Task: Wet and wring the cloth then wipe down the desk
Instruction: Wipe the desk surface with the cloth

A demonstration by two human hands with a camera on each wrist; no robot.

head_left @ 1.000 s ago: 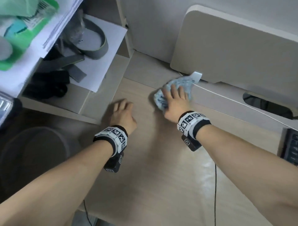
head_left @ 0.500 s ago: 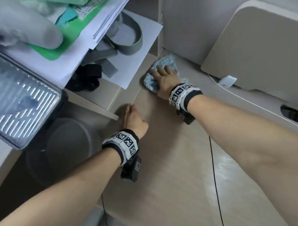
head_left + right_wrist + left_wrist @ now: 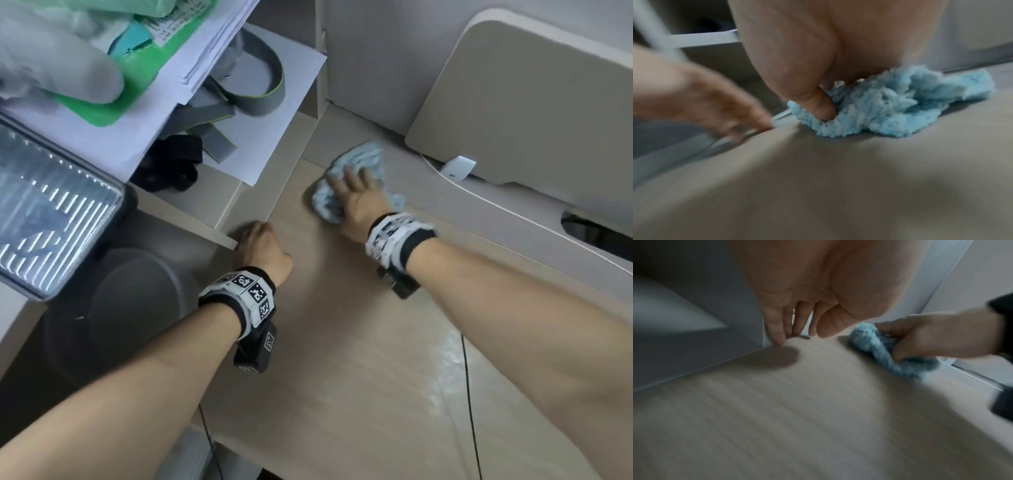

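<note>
A fluffy light-blue cloth (image 3: pixel 363 161) lies bunched on the pale wood desk (image 3: pixel 342 359), near its back left corner. My right hand (image 3: pixel 354 192) presses down on it. The left wrist view shows the fingers and thumb of my right hand (image 3: pixel 931 337) curled round the cloth (image 3: pixel 877 348). In the right wrist view the thumb digs into the cloth (image 3: pixel 890 105). My left hand (image 3: pixel 260 243) holds nothing, and its fingertips (image 3: pixel 779 337) touch the desk where it meets the shelf unit's side. The frames are motion-blurred.
A shelf unit (image 3: pixel 212 205) at the left holds papers, grey straps (image 3: pixel 260 92) and a black item. A beige panel (image 3: pixel 531 96) stands at the back right, with a white tagged cable (image 3: pixel 459 168) before it. A black cable (image 3: pixel 469 394) crosses the desk. A bin (image 3: pixel 137 308) sits below left.
My right hand swept the cloth left into the back corner by the shelf, then back to the right and nearer. My left hand went from flat to fingertips down at the shelf's edge.
</note>
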